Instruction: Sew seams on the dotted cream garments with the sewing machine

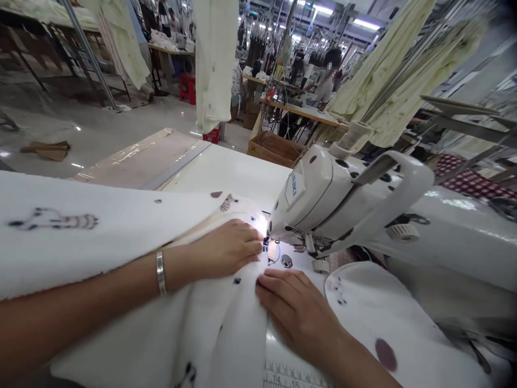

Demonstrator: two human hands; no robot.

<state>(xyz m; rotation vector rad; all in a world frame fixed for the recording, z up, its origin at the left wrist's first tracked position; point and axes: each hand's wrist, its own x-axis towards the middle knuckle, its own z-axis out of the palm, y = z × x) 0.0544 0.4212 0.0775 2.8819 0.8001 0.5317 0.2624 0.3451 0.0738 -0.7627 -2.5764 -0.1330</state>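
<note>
White fleecy fabric (121,237) with small printed animal figures runs under the needle of a white sewing machine (311,188). My left hand (228,248), below a silver bracelet (160,272), lies flat on the fabric just left of the lit presser foot (265,243). Close to the fabric's right edge, nearer to me, is my right hand (299,307). Its fingers are closed on that edge, and the thumb is mostly hidden. Another white printed piece (371,312) lies to the right of my right wrist.
A printed ruler scale (291,374) marks the table's front. Behind the machine stands a cardboard box (274,148). Pale cloth (214,64) hangs beyond the table. Farther back, a person (325,81) is at another workstation. A red stool (187,88) stands on the floor.
</note>
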